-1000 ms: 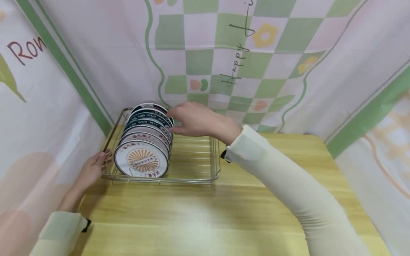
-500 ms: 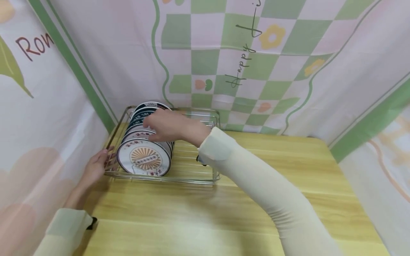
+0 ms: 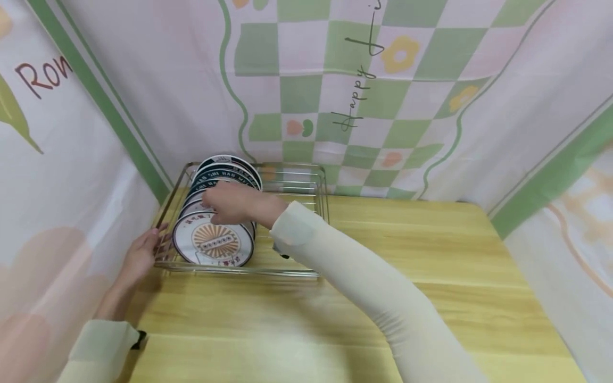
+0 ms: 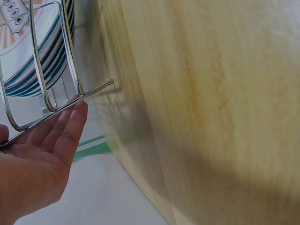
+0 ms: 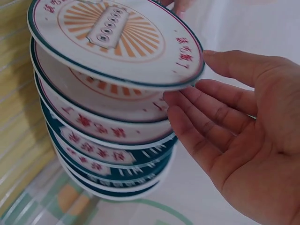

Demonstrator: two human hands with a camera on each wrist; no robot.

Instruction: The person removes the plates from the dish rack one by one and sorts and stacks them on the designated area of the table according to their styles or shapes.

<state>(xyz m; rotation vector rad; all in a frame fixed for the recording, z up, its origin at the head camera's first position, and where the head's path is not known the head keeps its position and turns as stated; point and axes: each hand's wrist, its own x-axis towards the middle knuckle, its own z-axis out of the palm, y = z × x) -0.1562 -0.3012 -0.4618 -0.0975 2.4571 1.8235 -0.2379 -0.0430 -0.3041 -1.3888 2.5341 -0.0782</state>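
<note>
A wire rack (image 3: 287, 273) stands on the table, with several round plates on edge in a row along its left part. The front plate (image 3: 215, 246) is white with an orange sunburst and a dark rim. My right hand (image 3: 232, 202) pinches this plate's upper rim; in the right wrist view the thumb is on its printed face and the fingers are behind the rim (image 5: 136, 85). That plate leans apart from the one behind it. My left hand (image 3: 139, 258) grips the rack's left side, its fingers under the wire (image 4: 49, 112) in the left wrist view.
Further plates (image 3: 225, 174) with dark green lettered bands stand at the back of the row. The wood-grain table (image 3: 407, 250) extends to the right and front. A patterned cloth (image 3: 297, 96) hangs close behind the rack, and another hangs on the left.
My right hand has moved left and down, from the right of the row over the plates to the front plate's rim. My left hand stays on the rack.
</note>
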